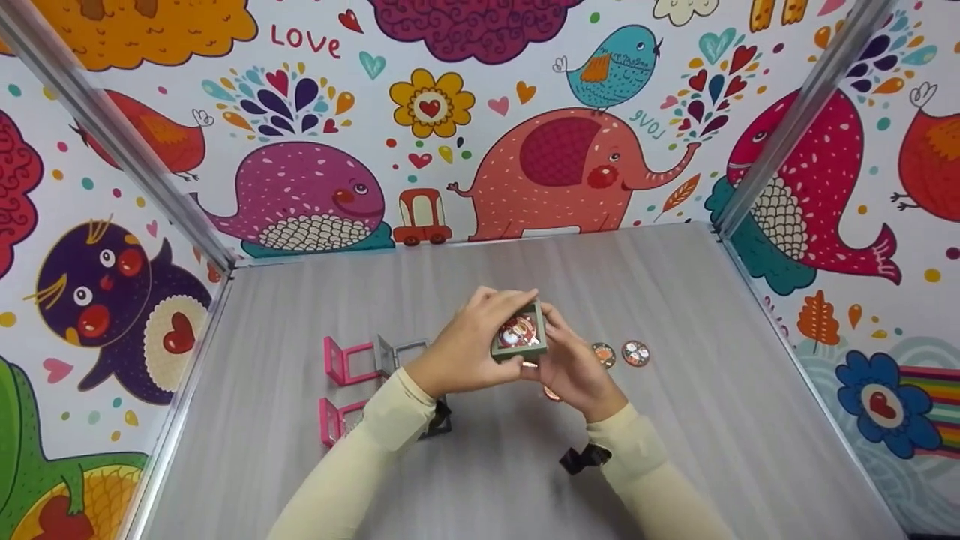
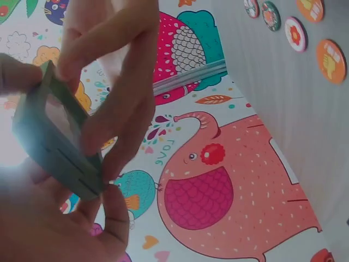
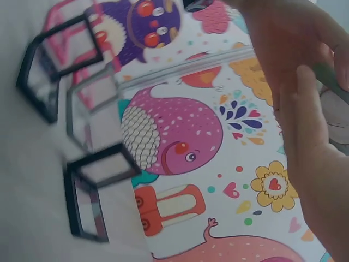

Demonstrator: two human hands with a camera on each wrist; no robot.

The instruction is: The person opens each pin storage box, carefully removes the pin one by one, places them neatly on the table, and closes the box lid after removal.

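"Two hands, one green frame (image 2: pixel 57 147), and what a snug huddle they made! The left hand (image 1: pixel 469 349) gripped it from one side, the right hand (image 1: pixel 574 367) curled round the other, all of it raised over the middle of the desk (image 1: pixel 675 285)."

"And inside it?"

"A round disc (image 1: pixel 517 330) with a bright printed figure showed in the front, so that one looked filled! Its two halves sat close together in the left wrist view, though I couldn't tell whether they were fully closed."

"What was left, then?"

"Plenty, by my reckoning! Over toward the left edge stood five opened frames: two pink frames (image 1: pixel 328 361), a grey frame (image 1: pixel 384 355) and two black frames (image 3: pixel 71 202), best counted from the right wrist."

"Anything in those?"

"No disc that I could make out, but they were blurred there, and the left sleeve (image 1: pixel 375 442) hid part of the group from above. Across the way, between the hands and the right edge, lay the loose discs (image 1: pixel 636 352). The left wrist view caught five, some cropped, so there may have been more."

"So, one nearly finished and five apparently unstarted?"

"That was how I judged it!"
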